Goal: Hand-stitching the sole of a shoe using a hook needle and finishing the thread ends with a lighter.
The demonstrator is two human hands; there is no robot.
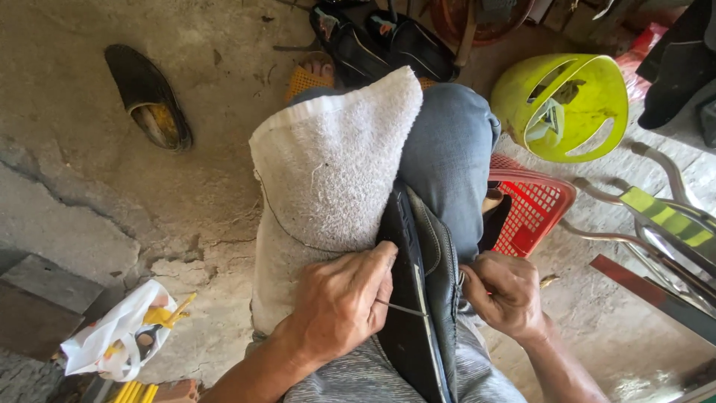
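Observation:
A black leather shoe [429,261] lies sole-side left between my knees, resting against a white towel [328,179] draped over my left leg. My left hand [343,302] presses on the sole's edge and pinches a thin metal awl or needle [403,307] that pokes into the sole rim. At the shoe's upper on the other side, my right hand [507,295] has its fingers closed, seemingly on a thread or the leather. What it pinches is too small to tell.
A worn dark shoe [149,97] lies on the cracked concrete floor at upper left. A pair of black shoes [388,41] sits beyond my knee. A red basket [533,209], a yellow-green helmet [559,104], metal tubes [656,216] and a white plastic bag [112,336] are nearby.

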